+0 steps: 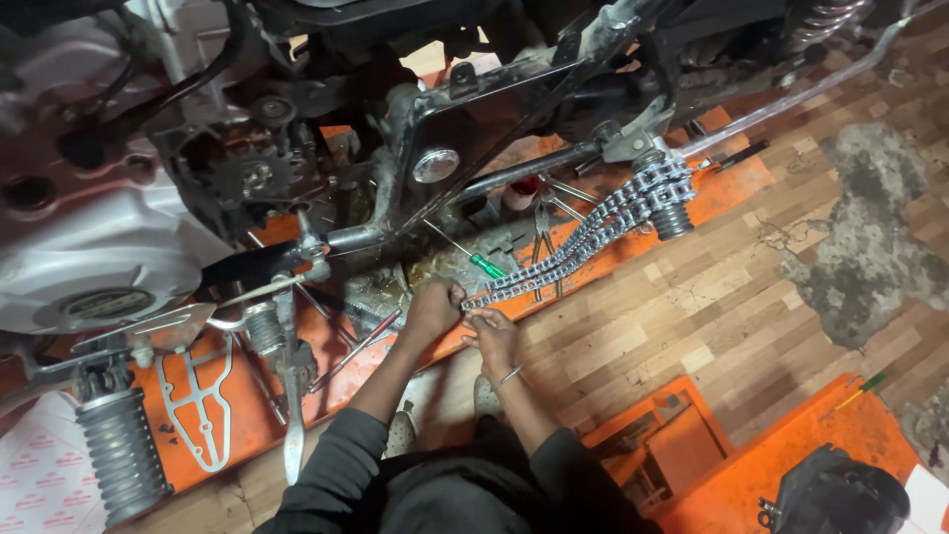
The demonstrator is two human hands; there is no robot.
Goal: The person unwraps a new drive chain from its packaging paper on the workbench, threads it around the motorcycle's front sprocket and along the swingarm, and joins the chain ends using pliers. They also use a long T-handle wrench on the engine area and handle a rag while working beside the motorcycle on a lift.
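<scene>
Both hands, left hand (433, 305) and right hand (491, 331), pinch drive chain (583, 242) end, grips clamped. Chain looks heavy, floppy, greasy-slick; hold by links.

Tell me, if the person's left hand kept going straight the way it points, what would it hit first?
Probably the green-handled screwdriver, lying just beyond the left hand on the orange platform. The chain passes to its right. Depth is hard to judge.
</scene>
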